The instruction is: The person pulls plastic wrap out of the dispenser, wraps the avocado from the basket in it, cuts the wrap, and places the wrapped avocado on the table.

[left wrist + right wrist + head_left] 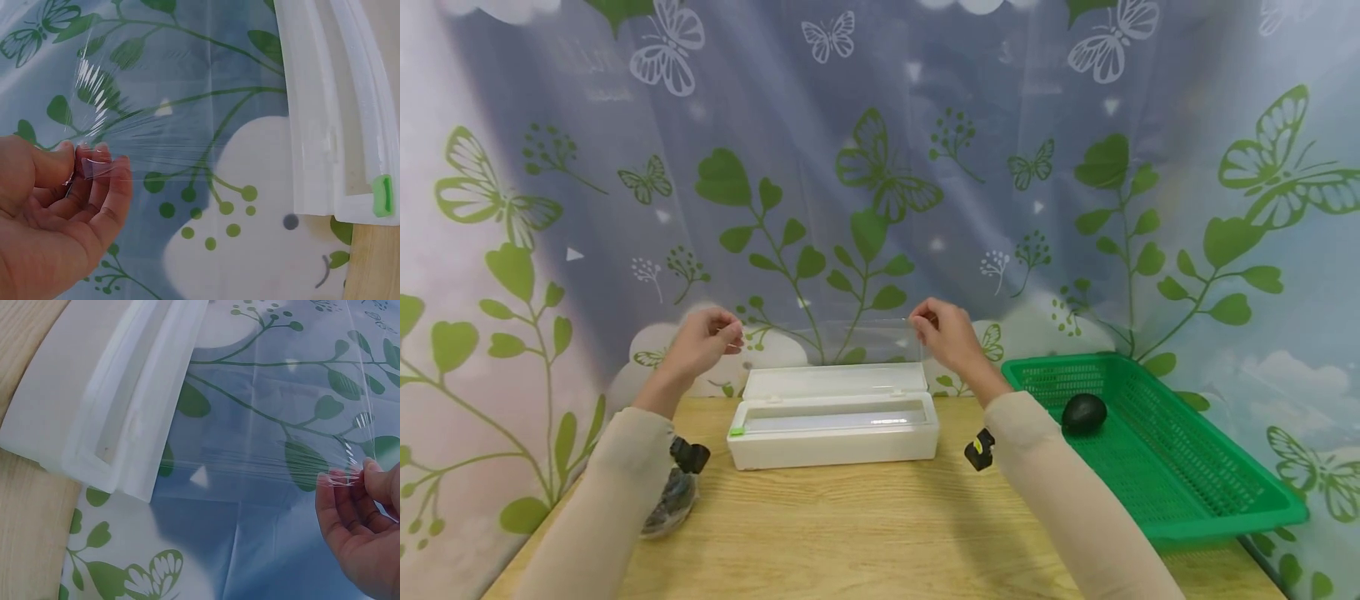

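A sheet of clear cling film [94,87] is stretched between my two hands above the white cling film dispenser box [835,450]. My left hand [703,342] pinches one corner between thumb and fingers, and the film creases out from that grip. At the other corner my right hand [950,335] pinches the film the same way, as the right wrist view shows, with the film [262,465] running back toward the box. The dispenser's lid [835,381] stands raised at the back. A green slider [737,432] sits at the box's left end.
On the right stands a green plastic basket [1225,523] holding a dark oval fruit, likely an avocado [1083,414]. Partly hidden by my left sleeve, a clear container with dark contents [672,502] rests on the wooden table [850,533]. A printed curtain [985,208] hangs close behind.
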`<state>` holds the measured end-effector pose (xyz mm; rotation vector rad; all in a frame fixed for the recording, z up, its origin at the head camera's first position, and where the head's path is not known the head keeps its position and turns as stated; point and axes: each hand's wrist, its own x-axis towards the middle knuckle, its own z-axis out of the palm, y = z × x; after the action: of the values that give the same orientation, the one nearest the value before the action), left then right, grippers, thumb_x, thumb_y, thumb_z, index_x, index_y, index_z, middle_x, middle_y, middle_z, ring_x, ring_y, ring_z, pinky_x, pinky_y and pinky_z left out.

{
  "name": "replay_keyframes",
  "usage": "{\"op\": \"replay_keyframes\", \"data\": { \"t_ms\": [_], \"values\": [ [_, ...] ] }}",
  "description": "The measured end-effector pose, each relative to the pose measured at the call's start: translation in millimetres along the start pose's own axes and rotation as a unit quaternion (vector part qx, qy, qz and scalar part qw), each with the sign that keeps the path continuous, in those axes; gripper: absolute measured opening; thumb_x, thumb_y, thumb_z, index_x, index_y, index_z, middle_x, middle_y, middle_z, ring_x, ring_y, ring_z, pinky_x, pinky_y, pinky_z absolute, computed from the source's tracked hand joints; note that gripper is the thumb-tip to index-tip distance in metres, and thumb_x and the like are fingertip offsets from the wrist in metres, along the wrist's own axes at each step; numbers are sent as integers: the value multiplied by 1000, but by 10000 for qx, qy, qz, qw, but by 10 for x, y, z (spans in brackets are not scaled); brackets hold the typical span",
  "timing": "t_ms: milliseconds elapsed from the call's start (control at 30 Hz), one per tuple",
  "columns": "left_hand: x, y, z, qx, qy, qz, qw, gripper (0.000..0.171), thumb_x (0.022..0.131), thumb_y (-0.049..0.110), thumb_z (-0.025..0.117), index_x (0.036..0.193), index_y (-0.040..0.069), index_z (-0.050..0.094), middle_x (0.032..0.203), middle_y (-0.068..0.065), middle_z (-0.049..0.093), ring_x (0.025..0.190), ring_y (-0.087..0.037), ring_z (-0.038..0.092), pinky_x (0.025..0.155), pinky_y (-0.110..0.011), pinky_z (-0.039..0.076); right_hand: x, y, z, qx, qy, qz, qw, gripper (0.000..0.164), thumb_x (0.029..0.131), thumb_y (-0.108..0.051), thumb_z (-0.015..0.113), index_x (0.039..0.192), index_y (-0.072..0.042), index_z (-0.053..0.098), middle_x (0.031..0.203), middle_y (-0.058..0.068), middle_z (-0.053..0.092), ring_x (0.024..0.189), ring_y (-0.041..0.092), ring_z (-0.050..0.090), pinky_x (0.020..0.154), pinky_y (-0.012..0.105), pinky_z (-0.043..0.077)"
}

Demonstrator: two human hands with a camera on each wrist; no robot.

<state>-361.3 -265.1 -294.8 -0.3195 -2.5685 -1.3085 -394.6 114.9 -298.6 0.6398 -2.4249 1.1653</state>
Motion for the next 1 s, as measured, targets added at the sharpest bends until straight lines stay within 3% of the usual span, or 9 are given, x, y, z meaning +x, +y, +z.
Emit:
{"op": "replay_keyframes", "data": {
  "t_ms": [467,700,1000],
  "values": [
    [37,195,-116,-33,167,16,9999,33,112,23,45,125,-5,55,108,-19,61,98,-23,66,83,-17,59,99,-143,-131,-89,226,-306,9992,16,105,-10,59,104,1,70,82,18,69,67,19,60,63,28,48],
    [67,261,-185,29,269,110,9996,30,112,21,44,124,-4,55,107,-20,61,94,-17,65,90,-27,61,149,-243,-199,-105,280,-276,9992,16,106,-10,58,106,1,69,81,16,68,68,19,58,64,30,47],
    [67,367,-272,-121,354,194,9991,30,112,24,44,123,-1,55,102,-12,61,91,-12,64,82,-15,58,209,-344,-275,-48,402,-316,9987,19,106,-13,58,108,2,70,82,15,67,70,21,58,64,31,47]
  ]
}}
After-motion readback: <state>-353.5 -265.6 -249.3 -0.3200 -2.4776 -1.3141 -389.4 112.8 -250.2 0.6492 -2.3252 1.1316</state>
